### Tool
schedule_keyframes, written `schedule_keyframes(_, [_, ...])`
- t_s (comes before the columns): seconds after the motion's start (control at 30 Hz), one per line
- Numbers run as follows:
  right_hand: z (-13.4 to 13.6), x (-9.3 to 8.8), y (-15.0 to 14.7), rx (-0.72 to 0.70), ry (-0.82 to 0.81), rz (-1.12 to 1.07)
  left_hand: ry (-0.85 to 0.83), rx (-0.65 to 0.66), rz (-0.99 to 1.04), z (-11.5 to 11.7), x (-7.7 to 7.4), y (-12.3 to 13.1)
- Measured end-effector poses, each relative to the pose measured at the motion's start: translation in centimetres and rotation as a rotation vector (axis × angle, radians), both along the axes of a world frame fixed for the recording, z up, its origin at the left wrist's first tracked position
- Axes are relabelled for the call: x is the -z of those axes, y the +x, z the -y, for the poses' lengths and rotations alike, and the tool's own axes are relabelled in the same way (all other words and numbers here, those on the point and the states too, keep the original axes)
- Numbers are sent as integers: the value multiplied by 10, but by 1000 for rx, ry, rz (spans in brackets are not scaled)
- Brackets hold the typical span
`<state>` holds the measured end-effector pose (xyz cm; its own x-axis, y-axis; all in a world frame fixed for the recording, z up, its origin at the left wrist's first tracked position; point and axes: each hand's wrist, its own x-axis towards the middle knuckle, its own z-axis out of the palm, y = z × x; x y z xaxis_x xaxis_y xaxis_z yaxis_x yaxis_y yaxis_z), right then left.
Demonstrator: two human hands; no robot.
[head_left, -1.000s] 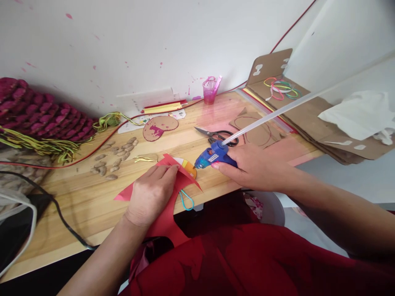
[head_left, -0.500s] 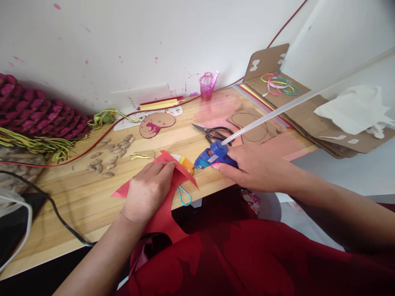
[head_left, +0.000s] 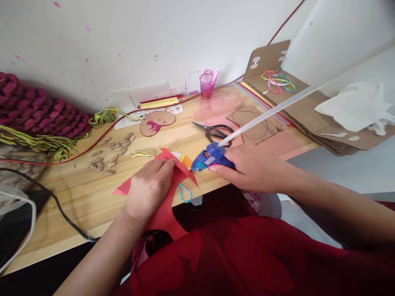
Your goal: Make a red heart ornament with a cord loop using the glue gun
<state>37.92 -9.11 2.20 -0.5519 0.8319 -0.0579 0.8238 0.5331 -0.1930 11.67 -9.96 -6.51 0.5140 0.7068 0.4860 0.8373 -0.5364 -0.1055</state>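
Note:
My left hand (head_left: 149, 187) lies flat with fingers together on a red paper cut-out (head_left: 163, 213) at the near edge of the wooden table (head_left: 77, 197), pressing it down. A small orange, yellow and white paper piece (head_left: 184, 158) peeks out from under the red paper's tip. My right hand (head_left: 251, 168) is wrapped round a blue glue gun (head_left: 208, 157) with a long clear glue stick (head_left: 271, 111) sticking out behind. The gun's nozzle points at the orange piece and almost touches it. A blue loop (head_left: 184, 193) hangs below the red paper.
Black scissors (head_left: 216, 131) lie behind the glue gun. Cardboard sheets (head_left: 296, 102) with coloured bands and white tissue (head_left: 358, 105) fill the right. Several seeds (head_left: 111, 154), a stained cardboard shape (head_left: 156, 122), a pink cup (head_left: 206, 84), magenta scaled craft (head_left: 37, 115) and cables (head_left: 55, 205) sit left.
The glue gun's nozzle has edged left, closer to the orange piece under the red paper. My left hand has stayed pressed on the red paper.

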Motion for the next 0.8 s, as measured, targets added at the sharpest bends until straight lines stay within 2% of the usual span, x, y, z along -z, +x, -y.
schedule_keyframes(0.2, [1,-2,3,2,-2,-29,28,-27,11,1,6,1])
schedule_keyframes(0.33, [-1,3,12,84,-51,-162,-26,-98,94,4,5,4])
schedule_keyframes(0.43, [-2,15,19,293,-197,-482,-128,-4,117,4,5,3])
schedule_keyframes(0.5, [-2,25,20,488,-354,-792,-163,76,118,2,7,1])
schedule_keyframes(0.57, [-1,34,19,617,-537,-1068,-195,98,100,1,9,1])
schedule_keyframes(0.67, [1,42,13,639,-733,-1292,-274,32,25,2,12,6])
schedule_keyframes(0.8, [3,47,6,579,-856,-1420,-411,-127,-90,9,7,17])
